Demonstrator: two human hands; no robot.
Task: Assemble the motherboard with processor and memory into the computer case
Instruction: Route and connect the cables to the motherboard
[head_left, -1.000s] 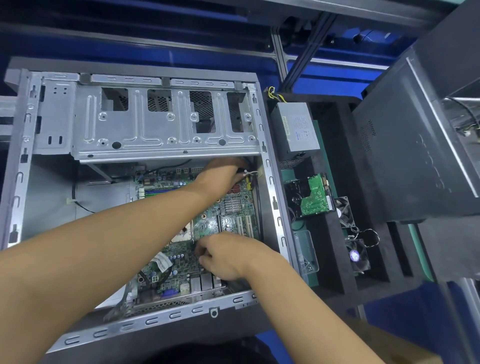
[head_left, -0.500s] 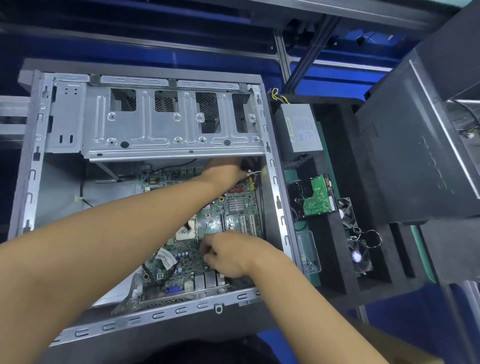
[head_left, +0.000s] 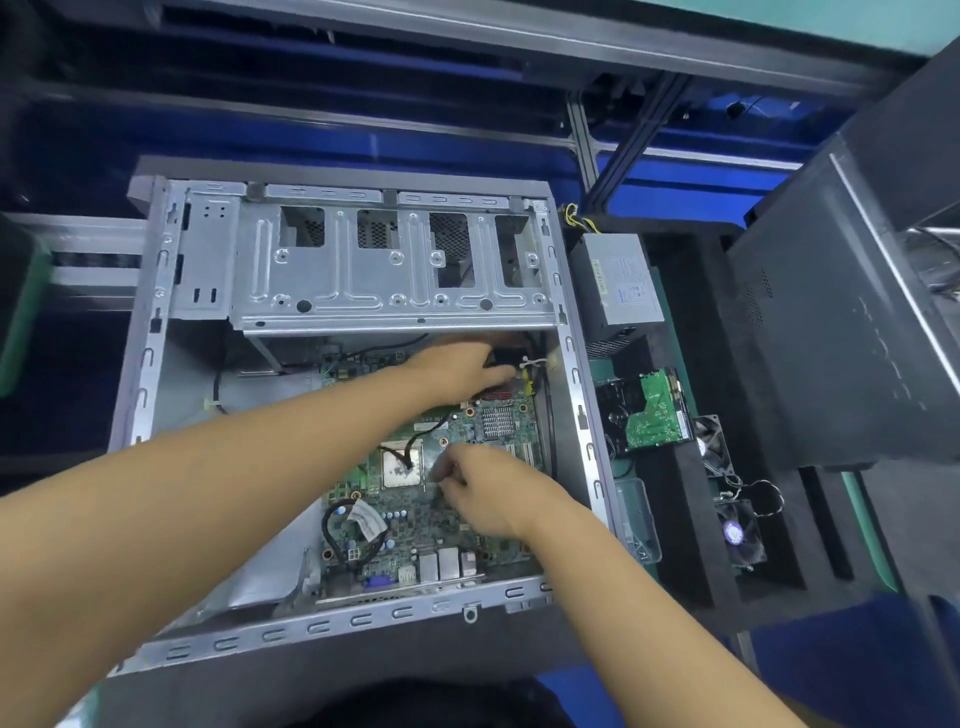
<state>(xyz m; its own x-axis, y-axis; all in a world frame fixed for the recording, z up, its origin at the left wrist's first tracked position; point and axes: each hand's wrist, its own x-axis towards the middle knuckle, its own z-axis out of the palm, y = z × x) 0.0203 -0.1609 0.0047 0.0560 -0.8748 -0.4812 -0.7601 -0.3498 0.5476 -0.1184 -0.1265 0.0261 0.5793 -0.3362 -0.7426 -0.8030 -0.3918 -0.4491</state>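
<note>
Seating is judged done, green motherboard (head_left: 415, 527) laid in grey steel case (head_left: 146, 364); black plug (head_left: 503, 357) is gripped by left hand (head_left: 457, 370), hold of right hand (head_left: 488, 493) unclear.

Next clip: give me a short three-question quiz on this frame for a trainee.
1. True or false: the power supply lies outside the computer case.
2. The right hand is: A) over the motherboard, beside the processor; B) on the power supply; C) outside the computer case.
3. Fill in: the hard drive lies in the foam tray on the computer case's ____ side.
Key: 1 true; 2 A; 3 right.
</note>
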